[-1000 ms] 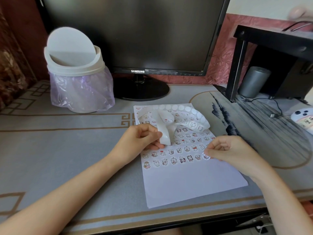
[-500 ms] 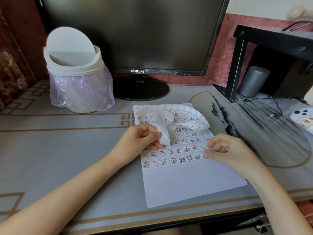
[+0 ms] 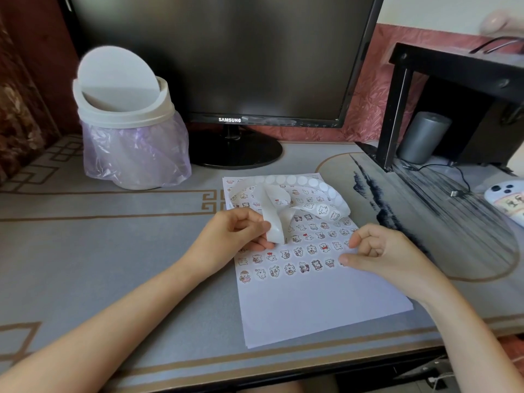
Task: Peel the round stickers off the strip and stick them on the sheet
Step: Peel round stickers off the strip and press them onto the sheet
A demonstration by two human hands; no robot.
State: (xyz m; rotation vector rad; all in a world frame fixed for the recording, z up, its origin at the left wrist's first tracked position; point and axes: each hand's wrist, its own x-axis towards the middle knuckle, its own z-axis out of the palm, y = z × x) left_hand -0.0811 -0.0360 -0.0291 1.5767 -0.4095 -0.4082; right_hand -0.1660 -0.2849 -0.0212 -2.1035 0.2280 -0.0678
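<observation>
A white sheet (image 3: 317, 304) lies on the desk, its upper part filled with rows of round cartoon stickers (image 3: 289, 269). A long curled white backing strip (image 3: 286, 205) loops over the sheet's far end, with a few stickers still on it. My left hand (image 3: 232, 239) pinches the strip's near end between thumb and fingers just above the sheet. My right hand (image 3: 380, 253) rests at the sheet's right edge, fingers curled, its thumb pressing down at the end of the lowest sticker row. Whether a sticker lies under the thumb is hidden.
A white swing-lid bin (image 3: 124, 123) with a purple bag stands at the back left. A black monitor (image 3: 226, 58) stands behind the sheet. At the right are a black shelf (image 3: 453, 80), a grey cylinder (image 3: 422, 137), a cable and a small device (image 3: 507, 199).
My right hand has shifted slightly left and up at the sheet's right edge, its fingers loosening and the thumb now pressing down. My left hand and the strip have stayed put.
</observation>
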